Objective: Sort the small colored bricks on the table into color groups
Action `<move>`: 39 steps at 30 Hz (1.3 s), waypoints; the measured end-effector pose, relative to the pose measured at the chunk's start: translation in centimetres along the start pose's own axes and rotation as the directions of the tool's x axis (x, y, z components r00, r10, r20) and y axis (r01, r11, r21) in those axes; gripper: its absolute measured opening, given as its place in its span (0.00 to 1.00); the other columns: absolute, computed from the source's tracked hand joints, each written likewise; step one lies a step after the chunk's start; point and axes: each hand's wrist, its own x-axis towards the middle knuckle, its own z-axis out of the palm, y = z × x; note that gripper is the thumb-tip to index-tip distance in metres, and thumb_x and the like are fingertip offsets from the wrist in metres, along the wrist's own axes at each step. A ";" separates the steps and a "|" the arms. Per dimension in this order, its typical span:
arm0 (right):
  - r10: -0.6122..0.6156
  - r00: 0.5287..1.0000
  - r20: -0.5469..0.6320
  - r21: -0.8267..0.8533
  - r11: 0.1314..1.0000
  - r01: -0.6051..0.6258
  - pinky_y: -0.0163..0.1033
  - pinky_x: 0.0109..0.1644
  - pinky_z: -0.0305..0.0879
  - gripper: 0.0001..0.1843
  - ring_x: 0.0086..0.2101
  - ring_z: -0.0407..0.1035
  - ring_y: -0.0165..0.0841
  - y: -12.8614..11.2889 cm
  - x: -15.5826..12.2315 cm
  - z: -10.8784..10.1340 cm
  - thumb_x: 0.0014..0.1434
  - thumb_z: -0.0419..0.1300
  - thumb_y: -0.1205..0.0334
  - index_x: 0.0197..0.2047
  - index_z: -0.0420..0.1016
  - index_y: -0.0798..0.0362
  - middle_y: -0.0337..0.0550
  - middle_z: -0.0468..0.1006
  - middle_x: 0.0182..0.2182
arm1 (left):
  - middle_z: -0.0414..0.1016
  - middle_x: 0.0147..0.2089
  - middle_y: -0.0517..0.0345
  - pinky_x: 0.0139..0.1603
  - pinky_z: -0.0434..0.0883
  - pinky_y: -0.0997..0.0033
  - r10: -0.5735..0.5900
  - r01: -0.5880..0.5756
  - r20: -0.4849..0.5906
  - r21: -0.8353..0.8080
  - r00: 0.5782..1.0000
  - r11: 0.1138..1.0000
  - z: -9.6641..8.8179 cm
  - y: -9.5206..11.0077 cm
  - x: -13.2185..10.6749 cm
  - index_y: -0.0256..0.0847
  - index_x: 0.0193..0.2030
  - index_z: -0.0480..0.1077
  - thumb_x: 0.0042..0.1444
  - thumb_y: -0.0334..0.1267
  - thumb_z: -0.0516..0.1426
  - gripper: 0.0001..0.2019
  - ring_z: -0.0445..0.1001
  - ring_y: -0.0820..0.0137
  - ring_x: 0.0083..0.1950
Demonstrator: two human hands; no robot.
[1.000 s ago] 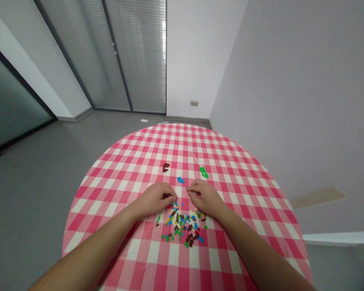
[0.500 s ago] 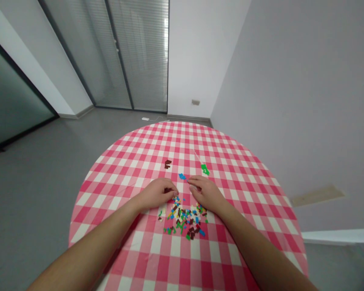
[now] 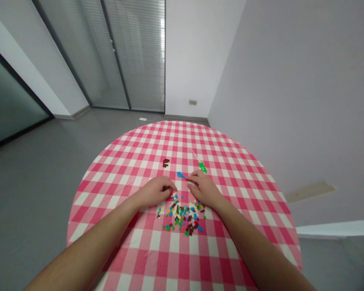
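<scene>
Round checked table [image 3: 109,190] carries a loose mixed brick pile [image 3: 185,214] between the forearms. Left hand [image 3: 154,192] curled at the pile's far-left edge, can't tell if gripping; right hand [image 3: 208,190] has thumb and index parted. Green brick patch [image 3: 202,165] just beyond right hand; smaller blue brick group [image 3: 180,174] beyond both, long axis slanting far-left to near-right, near end pointing at right index fingertip.

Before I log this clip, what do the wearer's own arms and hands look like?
The left hand and right hand are ungloved. The left forearm and right forearm are bare, tapering toward the hands, with no sleeve, watch or bracelet showing. I cannot tell about small rings or markings.
</scene>
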 end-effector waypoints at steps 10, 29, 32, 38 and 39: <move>-0.130 0.987 0.094 0.145 0.983 0.116 0.37 0.42 0.68 0.08 0.38 0.72 0.34 -1.9 -1.1 -0.6 0.61 0.61 0.66 0.41 0.81 0.51 0.44 0.77 0.36 | 0.80 0.39 0.57 0.46 0.71 0.68 0.045 -0.045 0.017 0.003 0.999 0.999 -0.2 0.2 0.1 0.42 0.40 0.78 0.51 0.25 0.53 0.16 0.76 0.67 0.42; 0.021 0.988 -0.155 0.112 0.994 -0.003 0.39 0.40 0.69 0.07 0.34 0.74 0.35 -0.6 -0.4 0.3 0.58 0.59 0.70 0.37 0.78 0.53 0.45 0.81 0.33 | 0.80 0.39 0.57 0.45 0.70 0.69 0.021 -0.020 -0.014 0.023 1.000 1.000 0.2 -0.1 0.3 0.41 0.39 0.79 0.54 0.28 0.54 0.13 0.76 0.67 0.42; 0.072 0.985 -0.156 0.116 0.992 -0.054 0.38 0.40 0.70 0.08 0.34 0.75 0.35 -0.4 -0.4 0.4 0.58 0.59 0.69 0.40 0.78 0.53 0.46 0.82 0.35 | 0.79 0.40 0.57 0.45 0.71 0.69 0.021 -0.021 -0.014 0.012 1.000 1.000 0.2 -0.2 0.3 0.42 0.39 0.79 0.54 0.28 0.54 0.13 0.76 0.67 0.42; 0.164 0.973 -0.165 0.178 0.975 -0.135 0.39 0.40 0.72 0.11 0.33 0.77 0.35 -0.1 -0.3 0.7 0.59 0.59 0.67 0.45 0.78 0.54 0.46 0.83 0.35 | 0.79 0.40 0.56 0.45 0.71 0.68 0.020 -0.020 -0.022 0.010 1.000 1.000 0.1 -0.1 0.3 0.42 0.39 0.79 0.54 0.27 0.54 0.13 0.76 0.66 0.42; 0.171 0.972 -0.161 0.176 0.974 -0.142 0.39 0.40 0.73 0.12 0.34 0.77 0.36 -0.1 -0.3 0.7 0.58 0.59 0.67 0.45 0.78 0.54 0.47 0.83 0.36 | 0.79 0.40 0.56 0.45 0.71 0.68 0.018 -0.018 -0.023 0.010 1.000 1.000 0.1 0.0 0.3 0.42 0.39 0.79 0.54 0.27 0.54 0.13 0.76 0.66 0.42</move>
